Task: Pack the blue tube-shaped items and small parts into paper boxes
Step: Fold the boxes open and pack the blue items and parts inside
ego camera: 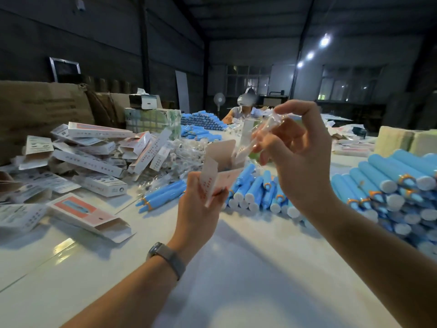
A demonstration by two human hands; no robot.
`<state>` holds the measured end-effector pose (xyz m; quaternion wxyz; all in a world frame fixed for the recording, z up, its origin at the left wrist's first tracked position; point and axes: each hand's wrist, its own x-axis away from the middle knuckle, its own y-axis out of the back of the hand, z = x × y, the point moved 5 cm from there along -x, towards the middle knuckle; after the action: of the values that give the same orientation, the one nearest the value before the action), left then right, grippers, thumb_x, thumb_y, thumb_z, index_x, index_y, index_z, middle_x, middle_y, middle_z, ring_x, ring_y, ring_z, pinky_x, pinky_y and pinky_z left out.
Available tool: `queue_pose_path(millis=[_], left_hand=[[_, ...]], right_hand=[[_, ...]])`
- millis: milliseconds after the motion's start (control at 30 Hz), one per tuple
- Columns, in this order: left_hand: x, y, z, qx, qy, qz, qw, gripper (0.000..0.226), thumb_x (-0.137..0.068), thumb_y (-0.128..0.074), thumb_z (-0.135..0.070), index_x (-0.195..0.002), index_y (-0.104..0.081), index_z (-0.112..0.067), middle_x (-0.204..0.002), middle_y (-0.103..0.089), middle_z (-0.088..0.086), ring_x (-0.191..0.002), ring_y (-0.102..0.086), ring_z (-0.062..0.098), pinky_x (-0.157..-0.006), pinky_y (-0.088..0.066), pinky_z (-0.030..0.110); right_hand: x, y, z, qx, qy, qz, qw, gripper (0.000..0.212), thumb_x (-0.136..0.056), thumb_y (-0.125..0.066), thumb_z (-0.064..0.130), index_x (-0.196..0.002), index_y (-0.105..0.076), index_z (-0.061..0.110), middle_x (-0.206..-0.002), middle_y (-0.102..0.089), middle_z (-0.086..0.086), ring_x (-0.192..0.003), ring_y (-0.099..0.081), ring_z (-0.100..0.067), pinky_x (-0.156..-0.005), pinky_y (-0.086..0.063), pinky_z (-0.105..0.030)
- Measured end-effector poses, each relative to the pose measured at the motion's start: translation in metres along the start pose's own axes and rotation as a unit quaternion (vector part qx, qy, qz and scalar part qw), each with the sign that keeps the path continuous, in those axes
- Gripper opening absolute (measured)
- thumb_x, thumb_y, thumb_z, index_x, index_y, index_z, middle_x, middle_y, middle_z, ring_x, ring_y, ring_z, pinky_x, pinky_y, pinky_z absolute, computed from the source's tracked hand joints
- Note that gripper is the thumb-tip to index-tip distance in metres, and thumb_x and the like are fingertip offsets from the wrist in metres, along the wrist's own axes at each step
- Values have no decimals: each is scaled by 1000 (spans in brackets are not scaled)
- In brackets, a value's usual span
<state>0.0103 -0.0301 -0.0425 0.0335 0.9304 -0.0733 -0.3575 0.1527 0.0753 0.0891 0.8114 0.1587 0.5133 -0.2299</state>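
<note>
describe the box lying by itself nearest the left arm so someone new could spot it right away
Start at the heap of white and pink paper boxes on the left of the white table. Come toward the camera, left of the left hand, to the flat box lying apart from the heap. Unlike the heaped ones, it shows a salmon panel with a blue tube picture, and its end flaps hang open.
</note>
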Motion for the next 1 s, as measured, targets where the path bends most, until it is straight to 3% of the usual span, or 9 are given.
queue_pose_path(millis=[100,200,300,367,500,667,867,933,1000], left_hand=[[9,-7,-10,10,-6,37,999,35,-82,-74,-33,-93,-43,-43,-87,-63,-31,-72,-60,-2,-57,-44,12],[18,-16,-20,25,-6,54,998,32,-77,-69,-40,-95,-43,-40,-88,-64,-29,-74,-62,0,-59,-48,17],[23,-20,-23,30,4,65,997,35,-81,-77,-29,-95,-46,-38,-90,-66,-19,-75,-64,7,-68,-57,41],[24,-20,-22,31,12,66,997,36,-81,-78,-27,-95,-47,-37,-90,-66,-16,-76,-64,11,-69,-57,50],[24,-20,-24,24,-1,62,998,34,-74,-72,-40,-95,-46,-39,-89,-65,-22,-75,-63,7,-65,-57,43],[27,-23,-23,30,3,73,997,34,-71,-71,-47,-92,-45,-40,-89,-65,-18,-71,-63,8,-67,-56,48],[28,-28,-24,86,13,99,991,38,-66,-71,-50,-95,-48,-43,-90,-68,-12,-80,-69,18,-72,-58,55],[28,-28,-26,101,5,113,988,39,-67,-72,-49,-97,-47,-50,-92,-69,-12,-82,-71,18,-75,-59,55],[29,-27,-33,126,-19,129,983,43,-73,-70,-48,-106,-43,-54,-96,-70,-12,-87,-71,15,-77,-59,50]], right_hand=[[7,3,4,94,14,21,995,34,-83,-66,0,-101,-51,25,-78,-66,-9,-69,-67,-19,-58,-56,-39],[16,12,3,200,40,34,979,33,-84,-69,6,-103,-51,28,-84,-66,1,-77,-66,-15,-61,-54,-35],[23,18,1,249,68,50,965,32,-85,-70,8,-103,-52,28,-90,-66,3,-83,-65,-11,-63,-50,-25],[25,18,-2,257,70,60,962,29,-85,-72,6,-102,-57,24,-90,-67,4,-86,-65,-14,-65,-47,-22],[27,17,-4,324,113,70,937,12,-85,-72,14,-96,-68,9,-95,-65,5,-86,-55,-15,-74,-39,-20],[31,14,-12,432,97,146,884,31,-94,-57,36,-86,-74,12,-117,-57,-8,-106,-49,-28,-84,-38,-31],[30,12,-23,437,-50,286,851,55,-92,-26,62,-118,-69,41,-119,-52,4,-109,-47,-20,-86,-45,-40],[27,14,-25,406,-67,294,863,48,-93,-34,58,-119,-68,38,-114,-53,6,-102,-52,-15,-82,-48,-41],[26,14,-22,330,-56,281,899,35,-92,-50,43,-119,-67,27,-107,-57,6,-95,-56,-13,-78,-51,-34]])
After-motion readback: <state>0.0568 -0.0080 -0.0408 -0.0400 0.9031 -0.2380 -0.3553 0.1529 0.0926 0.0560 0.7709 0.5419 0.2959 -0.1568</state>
